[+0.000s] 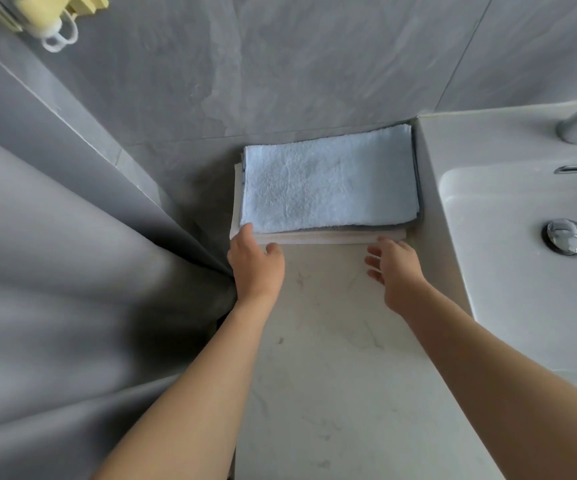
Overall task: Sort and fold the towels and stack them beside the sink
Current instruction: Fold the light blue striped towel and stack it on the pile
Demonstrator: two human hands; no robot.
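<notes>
Your left hand [254,263] rests with relaxed fingers on the near left corner of the folded towel stack [328,183], pale blue on top, on the counter [332,341] beside the sink [508,237], while your right hand [396,268] hovers open, holding nothing, just beside its near right corner.

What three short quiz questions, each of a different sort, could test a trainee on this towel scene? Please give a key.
1. True or false: the light blue towel lies on top of the towel stack.
2. The stack sits: A) inside the sink; B) on the counter beside the sink; C) on the floor.
3. Which hand touches the stack's near left corner?

Key: 1 true. 2 B. 3 The left hand; the right hand is open, fingers spread, at the stack's near right edge.
</notes>
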